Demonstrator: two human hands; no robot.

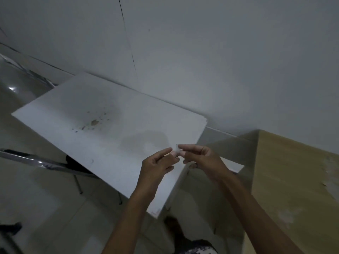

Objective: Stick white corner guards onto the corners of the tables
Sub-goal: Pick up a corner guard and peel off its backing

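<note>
A small white corner guard is pinched between the fingertips of my left hand and my right hand. Both hands hover above the right side of a white table, whose top is stained with brown spots near the middle. The table's near corner points toward me, and its far right corner lies close to the wall. The guard is tiny and blurred, so its shape is hard to make out.
A light wooden table stands to the right, against the white wall. A metal chair frame sits left of the white table on the tiled floor. Below my arms, my patterned clothing shows.
</note>
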